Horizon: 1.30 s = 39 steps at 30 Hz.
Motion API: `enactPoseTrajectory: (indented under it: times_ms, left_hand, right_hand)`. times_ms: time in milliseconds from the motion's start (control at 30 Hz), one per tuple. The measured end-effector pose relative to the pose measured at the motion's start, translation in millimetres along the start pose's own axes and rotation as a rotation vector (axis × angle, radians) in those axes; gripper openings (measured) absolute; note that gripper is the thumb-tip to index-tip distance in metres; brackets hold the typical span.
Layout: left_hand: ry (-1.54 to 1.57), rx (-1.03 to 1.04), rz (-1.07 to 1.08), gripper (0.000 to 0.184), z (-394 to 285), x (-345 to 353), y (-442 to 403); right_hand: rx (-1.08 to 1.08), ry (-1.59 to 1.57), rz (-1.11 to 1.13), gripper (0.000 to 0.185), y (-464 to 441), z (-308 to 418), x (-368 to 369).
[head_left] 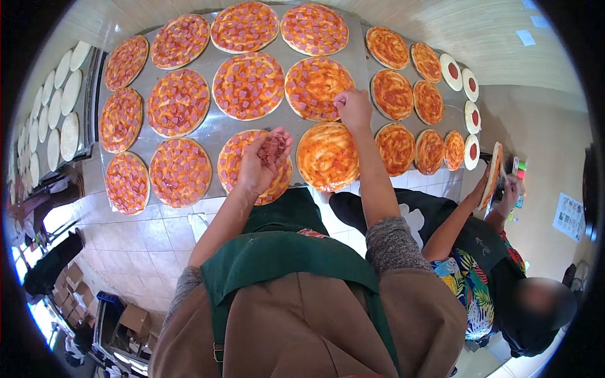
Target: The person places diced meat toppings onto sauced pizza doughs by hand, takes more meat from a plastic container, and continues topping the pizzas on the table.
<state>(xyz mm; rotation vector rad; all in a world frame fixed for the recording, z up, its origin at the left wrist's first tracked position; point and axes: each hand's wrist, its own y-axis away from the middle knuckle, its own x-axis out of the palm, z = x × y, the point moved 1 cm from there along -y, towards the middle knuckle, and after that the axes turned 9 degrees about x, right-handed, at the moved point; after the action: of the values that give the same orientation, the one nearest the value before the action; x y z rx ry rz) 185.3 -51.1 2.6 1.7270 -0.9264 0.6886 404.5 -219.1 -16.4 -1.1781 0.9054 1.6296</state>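
Observation:
My left hand (pixel 254 165) is cupped palm-up and holds a heap of diced ham (pixel 272 150). It hovers over a ham-topped pizza (pixel 277 186) in the near row, partly covering it. My right hand (pixel 354 108) has its fingertips pinched together at the right edge of a middle-row pizza (pixel 309 88). Ham cubes lie on that pizza's left side, while its right part shows mostly sauce. What the pinched fingers hold, if anything, is hidden. Below my right hand lies a pizza base spread with sauce (pixel 328 157), with no ham on it.
Several ham-topped pizzas (pixel 178 103) fill the metal table (pixel 213 129). Sauced bases (pixel 392 94) and pale bases with a red centre (pixel 472 118) lie right. A co-worker (pixel 472 252) there holds a round base (pixel 493 176). Plain dough rounds (pixel 70 137) sit on the left.

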Motion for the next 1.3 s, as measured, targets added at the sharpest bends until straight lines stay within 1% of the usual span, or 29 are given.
enactPoseTrajectory:
  times_ms: [33,133,233,300,367,400,500,600,700,800,900,933,1033,1067,1167,1200,1300]
  left_hand:
    - [0.005,-0.005,0.016,0.035,2,-1,-2]
    - [0.009,-0.013,0.007,0.038,1,4,-1]
    - [0.0,-0.013,-0.019,0.039,2,5,-3]
    - [0.001,-0.002,-0.031,0.039,5,5,-4]
    - [-0.001,-0.004,0.029,0.038,13,-16,-13]
    - [-0.003,-0.005,0.058,0.038,11,-13,-13]
    - [0.013,-0.005,0.01,0.038,9,-1,-8]
    - [0.004,-0.005,0.024,0.038,10,0,-8]
    - [0.013,-0.01,-0.007,0.038,12,-1,-9]
    - [0.035,0.006,-0.034,0.037,12,6,-8]
    - [0.114,0.017,-0.036,0.036,12,8,-9]
    - [0.109,0.012,-0.04,0.036,11,10,-9]
    - [0.109,-0.003,-0.056,0.034,11,12,-9]
    - [0.118,-0.008,-0.064,0.033,12,9,-10]
    - [0.145,-0.011,-0.057,0.031,12,4,-10]
    - [0.153,-0.009,-0.051,0.03,12,2,-10]
    - [0.102,-0.005,-0.093,0.036,11,-3,-10]
  right_hand:
    - [-0.045,0.036,-0.037,0.005,0,4,-2]
    - [-0.095,-0.105,-0.138,0.007,14,25,-16]
    - [-0.23,-0.524,0.063,0.01,50,66,-24]
    - [-0.298,-0.509,0.261,0.013,77,95,-37]
    - [-0.359,-0.474,0.225,0.016,99,112,-43]
    - [-0.39,-0.458,0.207,0.018,106,118,-44]
    - [-0.442,-0.394,0.138,0.022,115,124,-43]
    - [-0.415,-0.41,0.151,0.023,116,119,-38]
    - [-0.337,-0.499,0.212,0.022,115,110,-30]
    - [-0.08,-0.948,0.457,0.02,111,97,-22]
    - [0.111,-1.413,0.65,0.02,101,89,-28]
    - [0.203,-1.418,0.731,0.022,98,86,-36]
    - [0.391,-1.553,0.758,0.024,88,57,-29]
    - [0.464,-1.508,0.704,0.025,80,47,-30]
    - [0.445,-1.389,0.566,0.024,43,2,-26]
    - [0.429,-1.306,0.537,0.024,29,-14,-22]
    - [0.352,-1.071,0.466,0.022,-8,-47,-6]
